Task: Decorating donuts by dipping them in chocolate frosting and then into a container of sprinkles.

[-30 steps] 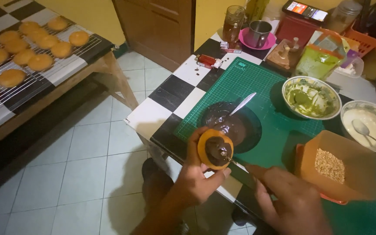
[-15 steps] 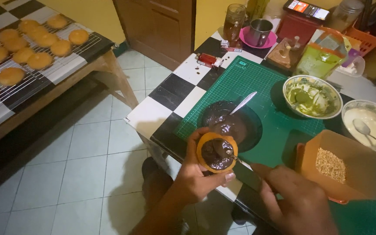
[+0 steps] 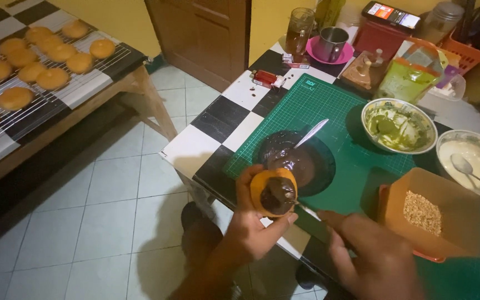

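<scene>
My left hand [image 3: 254, 225] holds a round golden doughnut [image 3: 274, 192] with dark chocolate on its top, tilted toward me over the table's near edge. My right hand [image 3: 373, 258] grips a thin knife or spatula [image 3: 305, 209] whose tip touches the chocolate on the doughnut. Just behind stands a dark bowl of melted chocolate [image 3: 298, 161] with a metal spoon [image 3: 310, 133] leaning in it, on a green cutting mat [image 3: 329, 105].
An orange tub of crumbs [image 3: 431, 211], a bowl of green glaze [image 3: 398, 126] and a bowl of white glaze [image 3: 476, 161] sit to the right. Cups, jars and packets crowd the table's back. A wire rack with several plain doughnuts [image 3: 29, 66] stands at left across tiled floor.
The doughnut has dropped slightly toward the table's near edge and tilted more toward me. My right hand has shifted a little while the tool works across the chocolate.
</scene>
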